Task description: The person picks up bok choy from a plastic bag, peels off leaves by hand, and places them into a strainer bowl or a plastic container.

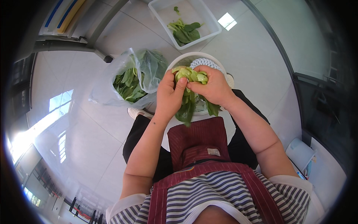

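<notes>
Between my two hands is a bunch of leafy greens (187, 107), its pale stem bases up and its dark leaves hanging down. My left hand (171, 91) grips the bunch from the left, thumb pressed against the stems. From the other side, my right hand (214, 85) pinches some of the stems with thumb and fingers. Both hands are above a round white basket (179, 60), which holds a white foam fruit net (205, 63). My hands and the greens hide much of the basket's inside.
An open clear plastic bag (151, 75) of leafy greens lies on the tiled floor (92, 117) at left. Beyond the basket stands a white plastic tub (208, 33) with several loose leaves (186, 33). A metal frame leg (107, 58) reaches the floor at upper left.
</notes>
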Motion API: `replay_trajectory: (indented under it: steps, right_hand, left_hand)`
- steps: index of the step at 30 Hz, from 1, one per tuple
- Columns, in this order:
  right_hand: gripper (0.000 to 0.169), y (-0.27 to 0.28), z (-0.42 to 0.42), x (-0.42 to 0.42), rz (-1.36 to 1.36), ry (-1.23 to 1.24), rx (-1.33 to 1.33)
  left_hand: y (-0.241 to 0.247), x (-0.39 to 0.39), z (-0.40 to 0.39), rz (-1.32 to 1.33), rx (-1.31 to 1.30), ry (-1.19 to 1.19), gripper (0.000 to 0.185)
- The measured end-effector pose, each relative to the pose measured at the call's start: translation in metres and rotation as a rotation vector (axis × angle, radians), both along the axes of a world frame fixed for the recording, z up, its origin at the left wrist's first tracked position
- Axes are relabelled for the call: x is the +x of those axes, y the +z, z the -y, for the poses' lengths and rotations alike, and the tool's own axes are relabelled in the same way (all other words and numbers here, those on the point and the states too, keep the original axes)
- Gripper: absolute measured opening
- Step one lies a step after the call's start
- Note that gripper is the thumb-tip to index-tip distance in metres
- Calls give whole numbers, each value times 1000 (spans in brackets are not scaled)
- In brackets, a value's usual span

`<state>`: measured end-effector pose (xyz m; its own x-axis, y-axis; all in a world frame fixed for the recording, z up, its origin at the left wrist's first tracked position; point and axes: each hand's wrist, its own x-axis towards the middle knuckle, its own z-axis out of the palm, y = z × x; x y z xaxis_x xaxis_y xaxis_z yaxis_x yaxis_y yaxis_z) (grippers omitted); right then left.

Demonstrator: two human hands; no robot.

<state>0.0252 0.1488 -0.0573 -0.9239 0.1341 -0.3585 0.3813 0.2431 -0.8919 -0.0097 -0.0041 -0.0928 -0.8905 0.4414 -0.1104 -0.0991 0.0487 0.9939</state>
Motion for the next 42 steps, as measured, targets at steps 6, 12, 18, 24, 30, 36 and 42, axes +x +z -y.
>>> replay_trajectory:
  steps: [6, 12, 18, 24, 30, 36, 42]
  right_hand:
    - [18, 9, -11, -6, 66, 122, -113]
    - [21, 17, -16, -4, 26, 62, -337]
    - [20, 20, -25, -12, 172, -161, -659]
    - [40, 8, -15, -9, 144, -74, -522]
    - [39, -4, -20, -9, 157, -14, -286]
    - [34, -2, -17, -6, 93, 85, -36]
    - [29, 9, -19, -9, 139, 224, -47]
  left_hand:
    - [-2, 5, 5, 568, 338, -92, 28]
    - [10, -6, 11, 905, 879, -82, 40]
    - [16, -8, -2, 804, 653, -3, 56]
    - [11, -1, -8, 435, 463, 12, 49]
    - [5, -9, 6, 205, 242, -225, 49]
    - [16, -16, 8, -314, -237, -226, 31]
    - [13, -11, 10, -255, -188, -230, 15]
